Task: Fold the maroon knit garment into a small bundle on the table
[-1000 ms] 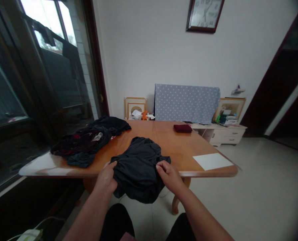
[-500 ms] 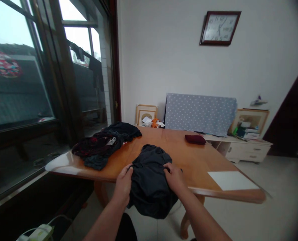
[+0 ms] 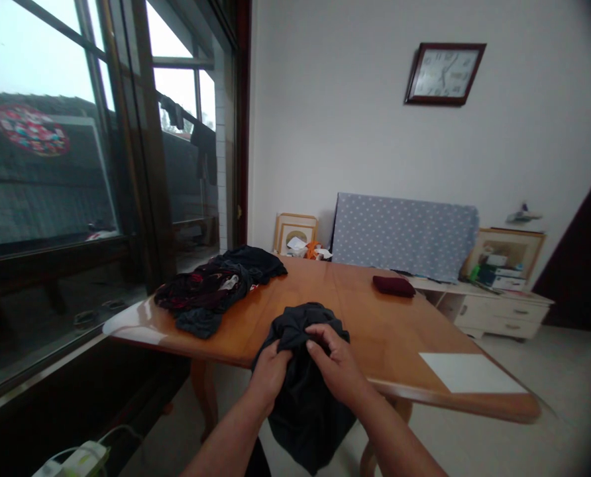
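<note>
The left hand (image 3: 270, 374) and right hand (image 3: 336, 366) sit close together, both pinching a bunched dark garment (image 3: 308, 424) that hangs from their grip past the near edge of the wooden table (image 3: 379, 331). A heap of dark clothes (image 3: 209, 291) lies on the table to the left, a white sheet (image 3: 469, 371) to the right, and a folded maroon cloth (image 3: 393, 286) farther back.

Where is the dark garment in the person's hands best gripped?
Grip the bunched top of the dark garment from above, one hand each side, like the left hand and right hand: the cloth gathers thickly there, while the rest hangs loose below.
</note>
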